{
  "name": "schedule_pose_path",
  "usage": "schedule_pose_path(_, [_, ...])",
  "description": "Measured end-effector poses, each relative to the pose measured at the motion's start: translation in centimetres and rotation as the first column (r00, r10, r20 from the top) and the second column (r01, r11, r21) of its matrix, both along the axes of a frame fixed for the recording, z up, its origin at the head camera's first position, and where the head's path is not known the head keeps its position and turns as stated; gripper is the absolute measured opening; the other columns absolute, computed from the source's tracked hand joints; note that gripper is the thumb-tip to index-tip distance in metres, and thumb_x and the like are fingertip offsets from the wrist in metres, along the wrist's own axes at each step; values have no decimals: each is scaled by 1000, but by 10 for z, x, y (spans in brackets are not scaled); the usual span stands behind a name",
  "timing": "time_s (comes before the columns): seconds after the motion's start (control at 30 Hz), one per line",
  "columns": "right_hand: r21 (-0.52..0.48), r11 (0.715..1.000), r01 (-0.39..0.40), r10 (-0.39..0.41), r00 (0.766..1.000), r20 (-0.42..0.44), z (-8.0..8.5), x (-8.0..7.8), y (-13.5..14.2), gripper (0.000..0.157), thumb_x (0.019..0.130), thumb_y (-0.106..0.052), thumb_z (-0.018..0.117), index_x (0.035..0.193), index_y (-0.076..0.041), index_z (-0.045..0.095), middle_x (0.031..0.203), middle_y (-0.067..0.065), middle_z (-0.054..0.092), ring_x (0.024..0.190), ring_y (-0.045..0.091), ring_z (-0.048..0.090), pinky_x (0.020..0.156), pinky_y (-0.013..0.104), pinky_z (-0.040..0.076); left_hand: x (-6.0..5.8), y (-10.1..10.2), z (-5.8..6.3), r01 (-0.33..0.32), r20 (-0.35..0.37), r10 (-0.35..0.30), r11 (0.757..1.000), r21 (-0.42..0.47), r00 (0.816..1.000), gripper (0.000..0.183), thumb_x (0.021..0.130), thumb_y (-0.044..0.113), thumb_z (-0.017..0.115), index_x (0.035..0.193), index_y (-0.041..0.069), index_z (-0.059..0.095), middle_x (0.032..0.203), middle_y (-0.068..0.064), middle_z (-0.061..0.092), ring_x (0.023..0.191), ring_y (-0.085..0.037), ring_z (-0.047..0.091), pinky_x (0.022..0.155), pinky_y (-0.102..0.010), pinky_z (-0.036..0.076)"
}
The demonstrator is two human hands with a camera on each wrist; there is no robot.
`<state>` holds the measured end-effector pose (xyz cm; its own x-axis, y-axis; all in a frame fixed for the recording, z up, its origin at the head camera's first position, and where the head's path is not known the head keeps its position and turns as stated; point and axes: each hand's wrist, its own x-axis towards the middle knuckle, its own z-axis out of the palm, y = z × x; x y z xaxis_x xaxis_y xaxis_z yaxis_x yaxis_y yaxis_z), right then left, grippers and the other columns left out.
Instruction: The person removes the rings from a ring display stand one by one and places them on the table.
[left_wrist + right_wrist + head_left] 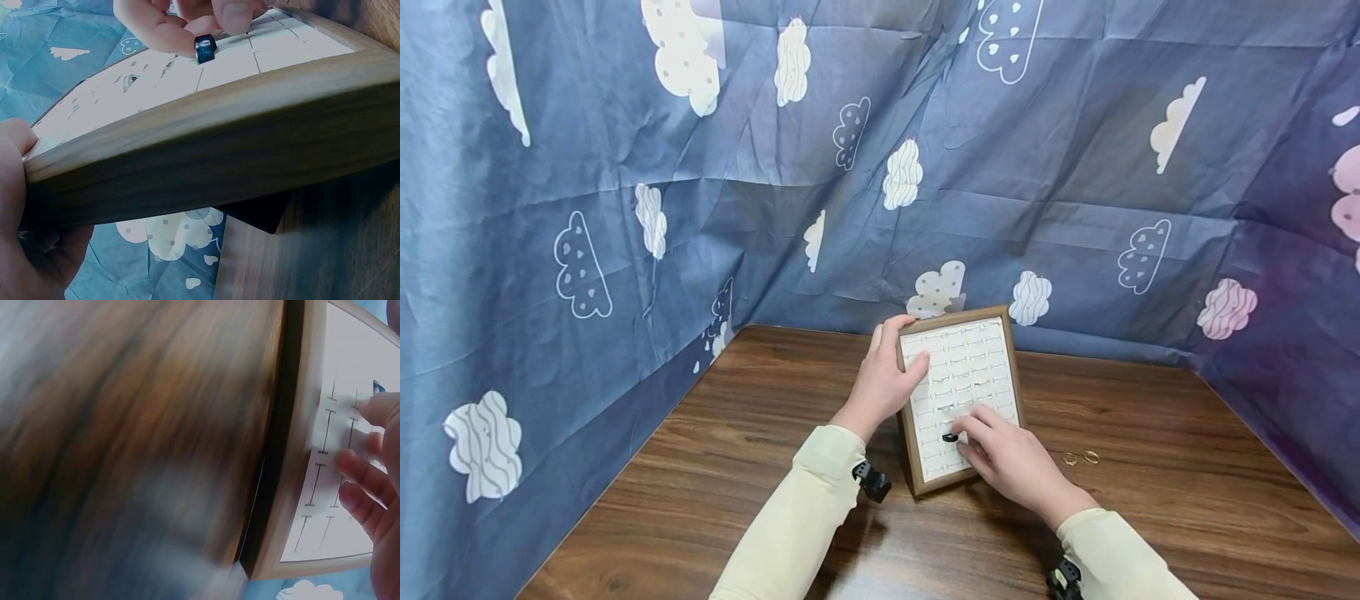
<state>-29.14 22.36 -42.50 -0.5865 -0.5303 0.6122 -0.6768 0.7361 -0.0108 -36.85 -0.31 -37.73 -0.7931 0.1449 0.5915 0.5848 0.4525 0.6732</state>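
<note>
A wooden-framed ring display board (pixel 951 400) with a white slotted face stands tilted on the table. My left hand (pixel 887 375) grips its upper left side, thumb over the front. In the left wrist view, fingers of that hand show behind the frame (pixel 187 156). At the lower part of the white face, my right hand (pixel 1011 458) holds a glossy black ring (pixel 950 437) at its fingertips. The black ring (pixel 205 49) stands against the face in the left wrist view; whether it sits in a slot I cannot tell. Several thin rings (pixel 946 407) show in slots above.
Two gold-coloured rings, a left one (pixel 1069 458) and a right one (pixel 1092 457), lie on the brown wooden table (pixel 1150 433) right of the board. A blue cloud-print cloth (pixel 820 167) hangs behind and at both sides. A dark support (pixel 259 209) shows behind the frame.
</note>
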Motion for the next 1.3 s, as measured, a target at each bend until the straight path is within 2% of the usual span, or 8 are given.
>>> schedule_pose_path(0.23, [11, 1000, -3, 2, 999, 32, 3, -2, -6, 29, 86, -6, 86, 100, -21, 66, 101, -9, 60, 80, 4, 59, 66, 29, 52, 1, 0, 0, -2, 10, 2, 1000, 4, 1000, 61, 101, 31, 70, 156, 23, 45, 144, -13, 55, 109, -35, 66, 99, -52, 55])
schedule_pose_path(0.47, [4, 1000, -19, 18, 999, 49, 0, -2, -4, 23, 85, -6, 77, 96, -19, 61, 94, -10, 51, 76, 0, 48, 65, 25, 46, 2, 0, 0, -4, 11, 4, 1000, -3, 1000, 60, 101, 31, 69, 156, 24, 45, 144, -12, 54, 106, -35, 66, 97, -52, 56])
schedule_pose_path(0.7, [0, 999, -36, 36, 999, -18, -2, -2, -3, 27, 87, -13, 88, 104, -21, 69, 97, -11, 59, 79, -1, 54, 66, 25, 50, 1, -1, 2, -5, -4, 5, 1000, 4, 1000, 60, 101, 31, 70, 155, 24, 45, 143, -12, 54, 107, -35, 66, 98, -52, 56])
schedule_pose_path(0.83, [9, 998, -63, 64, 993, -96, -3, -3, -4, 25, 86, -13, 89, 104, -22, 74, 98, -12, 65, 80, 4, 63, 70, 31, 56, 1, -2, 2, 0, 4, 0, 1000, 2, 1000, 60, 102, 31, 69, 156, 24, 45, 143, -12, 54, 107, -35, 66, 98, -52, 56])
schedule_pose_path(0.93, [13, 997, -74, 75, 989, -124, -4, -4, -5, 24, 86, -13, 89, 102, -22, 74, 97, -12, 66, 81, 7, 65, 72, 33, 57, 3, -2, 2, 4, 13, -4, 1000, -1, 1000, 60, 102, 32, 69, 156, 23, 44, 142, -13, 54, 108, -35, 66, 99, -51, 55])
schedule_pose_path(1.3, [20, 999, -32, 33, 998, -48, -4, 0, -4, 17, 94, -17, 81, 98, -20, 65, 94, -12, 59, 80, 5, 56, 69, 33, 53, 4, -2, 1, 8, 20, -8, 1000, -5, 1000, 59, 102, 31, 68, 156, 24, 44, 142, -12, 54, 108, -34, 66, 99, -51, 56])
